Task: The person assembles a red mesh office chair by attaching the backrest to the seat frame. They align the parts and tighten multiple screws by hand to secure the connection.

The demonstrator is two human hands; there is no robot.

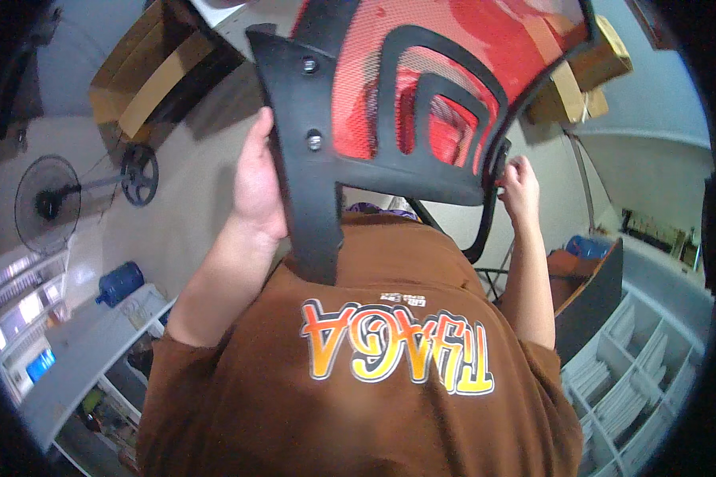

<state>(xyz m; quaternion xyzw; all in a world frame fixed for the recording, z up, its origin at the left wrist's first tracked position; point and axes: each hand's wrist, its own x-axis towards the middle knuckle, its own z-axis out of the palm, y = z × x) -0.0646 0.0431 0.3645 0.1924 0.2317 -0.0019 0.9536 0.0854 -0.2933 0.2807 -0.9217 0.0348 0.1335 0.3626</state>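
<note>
A chair backrest (414,181) with red mesh and a black plastic frame is held up in front of my chest. Two metal-lined bolt holes show on its broad left side piece. My left hand (259,183) grips that left edge, palm against it, with most fingers hidden behind the frame. At the opposite edge, my right hand (520,189) is closed on the frame beside a curved black bar (480,230). Its fingertips are partly hidden, and whether they also pinch some small part cannot be made out. The backrest's top runs past the upper picture edge.
An open cardboard box (147,67) is at the far left, near a standing fan (49,199). A blue water jug (120,284) lies by a grey shelf on the left. More cardboard boxes (569,91) are at the far right, above a divided white rack (624,362) holding papers.
</note>
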